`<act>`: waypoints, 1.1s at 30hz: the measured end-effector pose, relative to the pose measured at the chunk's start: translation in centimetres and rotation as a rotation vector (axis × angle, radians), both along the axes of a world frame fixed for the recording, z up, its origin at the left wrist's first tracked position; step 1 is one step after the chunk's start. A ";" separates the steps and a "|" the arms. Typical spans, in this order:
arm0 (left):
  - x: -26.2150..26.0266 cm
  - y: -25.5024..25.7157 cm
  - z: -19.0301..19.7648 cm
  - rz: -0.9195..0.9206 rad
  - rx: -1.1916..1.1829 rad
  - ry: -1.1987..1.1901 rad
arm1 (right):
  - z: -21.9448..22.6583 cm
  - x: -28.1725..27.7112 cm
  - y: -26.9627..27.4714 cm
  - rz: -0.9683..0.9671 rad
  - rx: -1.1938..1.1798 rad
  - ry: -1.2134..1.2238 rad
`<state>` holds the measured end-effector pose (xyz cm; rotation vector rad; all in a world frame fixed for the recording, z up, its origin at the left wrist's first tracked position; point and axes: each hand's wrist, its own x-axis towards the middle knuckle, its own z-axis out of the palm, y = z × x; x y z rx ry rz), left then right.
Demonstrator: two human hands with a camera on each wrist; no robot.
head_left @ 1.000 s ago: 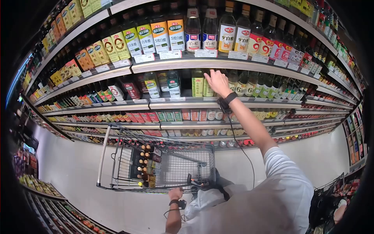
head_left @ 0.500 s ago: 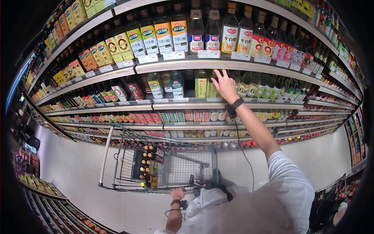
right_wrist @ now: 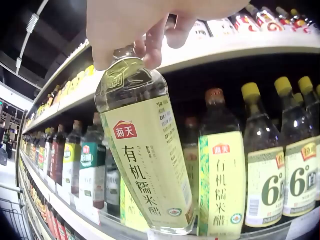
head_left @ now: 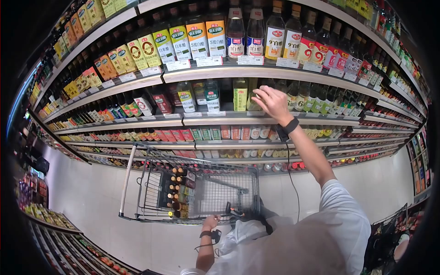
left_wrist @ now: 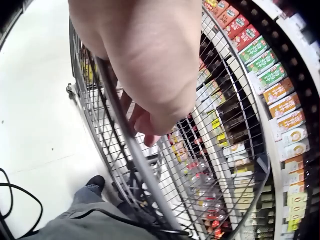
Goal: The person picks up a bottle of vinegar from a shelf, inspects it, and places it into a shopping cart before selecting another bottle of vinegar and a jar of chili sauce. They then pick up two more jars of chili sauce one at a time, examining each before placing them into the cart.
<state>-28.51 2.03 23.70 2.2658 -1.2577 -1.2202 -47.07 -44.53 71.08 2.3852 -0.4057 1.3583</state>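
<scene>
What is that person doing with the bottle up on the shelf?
A person is standing in a shop aisle full of bottles. Their right hand has its grip around the top of a pale yellow-green vinegar bottle, tilted at the shelf edge among other bottles. Their left hand holds the handle of a shopping cart, which already has a row of dark bottles lying in it.

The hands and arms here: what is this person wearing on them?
Both hands are bare. Each wrist carries a black strap with a small black device, right and left. A thin black cable hangs from the right wrist. The sleeve is short and white.
</scene>
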 end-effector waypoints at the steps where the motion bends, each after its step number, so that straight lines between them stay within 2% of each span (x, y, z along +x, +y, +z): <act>1: 0.8 -0.5 0.1 0.063 -0.039 0.174 | 1.0 -0.3 1.0 0.022 -0.043 -0.019; 2: 0.3 -1.2 3.6 0.086 -0.181 0.113 | 2.4 -0.6 2.3 0.060 -0.072 -0.043; 3: 0.6 -1.9 3.9 0.123 -0.293 0.195 | 3.7 -0.8 3.9 0.107 -0.066 -0.077; 4: 0.3 -3.3 8.4 0.160 -0.311 0.299 | 4.4 -0.9 5.1 0.152 -0.046 -0.099; 5: -0.4 -4.7 12.9 0.159 -0.418 0.274 | 5.0 -1.0 6.2 0.197 -0.027 -0.122; 6: -1.2 -6.1 16.9 0.158 -0.525 0.248 | 5.6 -1.0 7.8 0.257 0.083 -0.142; 8: -2.9 -8.3 22.9 0.194 -0.698 0.394 | 6.2 -1.1 11.1 0.367 0.314 -0.184; 9: -3.7 -9.2 25.7 0.179 -0.730 0.549 | 6.0 -1.4 12.0 0.429 0.490 -0.136; 10: -5.5 -9.7 29.2 0.126 -0.886 0.895 | 4.9 -1.7 13.7 0.485 0.671 -0.088; 11: -6.4 -9.7 31.2 0.091 -0.852 1.208 | 4.3 -1.2 14.9 0.550 0.832 -0.042; 12: -7.3 -9.7 32.3 0.044 -0.840 1.292 | 3.6 -1.0 16.0 0.568 0.920 -0.032; 13: -8.0 -9.3 33.0 -0.001 -0.828 1.375 | 2.6 -0.8 16.8 0.543 0.976 -0.003; 15: -8.4 -7.8 33.7 0.031 -0.675 1.342 | 1.5 -0.6 18.6 0.381 1.255 -0.009; 16: -8.5 -7.3 34.0 0.043 -0.656 1.313 | 0.0 -0.7 18.6 0.396 1.198 0.010; 19: -9.2 -6.3 34.7 0.074 -0.700 1.214 | -3.9 -1.0 20.3 0.489 1.507 -0.270; 20: -9.5 -6.2 34.6 0.085 -0.726 1.213 | -5.0 -1.8 21.0 0.599 1.650 -0.216; 22: -9.8 -6.0 34.9 0.125 -0.678 1.303 | -11.2 -2.0 22.8 0.617 1.709 -0.295; 25: -10.0 -6.1 34.7 0.139 -0.630 1.308 | -12.2 -1.9 25.5 0.728 1.881 -0.513; 26: -10.0 -6.1 34.6 0.135 -0.613 1.289 | -12.5 -1.9 25.8 0.702 1.900 -0.574; 29: -9.8 -6.5 34.0 0.023 -0.710 1.067 | -13.0 -1.6 26.3 0.610 1.881 -0.676; 32: -8.0 -6.0 34.0 -0.146 -0.648 0.551 | -12.6 -2.0 26.2 0.521 1.873 -0.617; 33: -7.1 -6.1 34.0 -0.185 -0.651 0.459 | -12.7 -2.2 26.0 0.508 1.891 -0.585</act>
